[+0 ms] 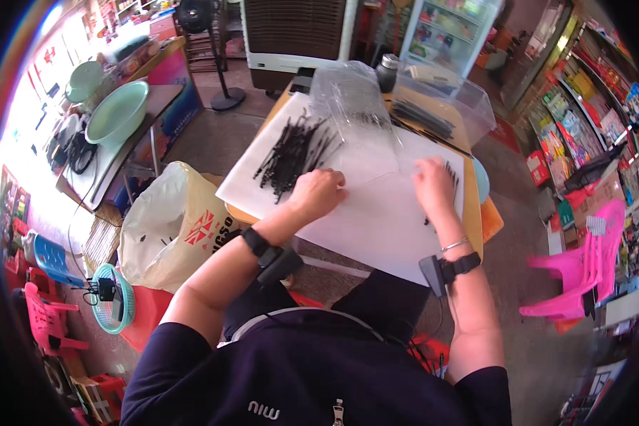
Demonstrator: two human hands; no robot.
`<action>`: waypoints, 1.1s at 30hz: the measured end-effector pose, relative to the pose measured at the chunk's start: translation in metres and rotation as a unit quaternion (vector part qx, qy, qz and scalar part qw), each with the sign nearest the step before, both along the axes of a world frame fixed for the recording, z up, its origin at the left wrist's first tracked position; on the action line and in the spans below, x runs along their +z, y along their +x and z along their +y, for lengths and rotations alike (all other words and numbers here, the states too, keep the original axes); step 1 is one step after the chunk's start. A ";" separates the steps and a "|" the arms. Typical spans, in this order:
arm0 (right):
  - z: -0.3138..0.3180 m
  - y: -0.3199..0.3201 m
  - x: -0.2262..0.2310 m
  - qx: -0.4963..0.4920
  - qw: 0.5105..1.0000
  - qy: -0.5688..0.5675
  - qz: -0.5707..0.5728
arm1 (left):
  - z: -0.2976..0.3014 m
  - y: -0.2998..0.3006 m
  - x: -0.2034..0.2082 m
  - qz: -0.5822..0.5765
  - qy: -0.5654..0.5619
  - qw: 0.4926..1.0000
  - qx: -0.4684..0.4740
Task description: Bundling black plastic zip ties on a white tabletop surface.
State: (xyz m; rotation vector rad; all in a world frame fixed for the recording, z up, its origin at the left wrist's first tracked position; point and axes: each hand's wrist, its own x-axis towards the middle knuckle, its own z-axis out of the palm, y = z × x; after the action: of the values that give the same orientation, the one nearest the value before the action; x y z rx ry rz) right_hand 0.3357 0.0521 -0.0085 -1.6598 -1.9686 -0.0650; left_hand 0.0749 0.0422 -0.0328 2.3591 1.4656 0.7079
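Centrally, a clear, crinkled plastic bag (355, 106), probably light, slippery and best pinched at its rim, extends from the far edge of the wooden desk (473, 216) toward the left hand (319, 193) and right hand (433, 186), whose bent fingers' grip cannot be told.

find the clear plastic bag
In the head view, the clear plastic bag lies on the far side of the table, with black sticks to its left and a dark flask at its upper right.
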 end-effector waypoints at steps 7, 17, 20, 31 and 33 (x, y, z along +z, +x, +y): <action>0.002 -0.042 -0.015 0.155 0.971 -0.021 -0.183 | 0.000 -0.037 0.024 0.062 0.025 0.986 0.150; 0.005 -0.022 0.000 0.122 0.991 -0.003 -0.055 | -0.007 -0.027 0.031 0.100 0.007 0.988 0.121; 0.005 -0.026 0.000 0.155 0.984 0.013 0.088 | -0.012 -0.031 0.035 0.092 -0.042 0.983 0.154; 0.016 -0.026 -0.021 0.125 0.822 -0.196 0.520 | -0.031 -0.073 0.062 -0.104 -0.154 0.976 0.110; 0.020 -0.029 -0.020 0.122 0.807 -0.201 0.541 | -0.026 -0.071 0.062 -0.274 -0.181 0.940 0.092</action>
State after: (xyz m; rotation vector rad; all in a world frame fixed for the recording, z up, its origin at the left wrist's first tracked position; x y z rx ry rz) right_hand 0.3072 0.0722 -0.0287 -1.1580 -1.2609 1.2010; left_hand 0.0041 0.0163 0.0296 1.5936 1.4145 0.9503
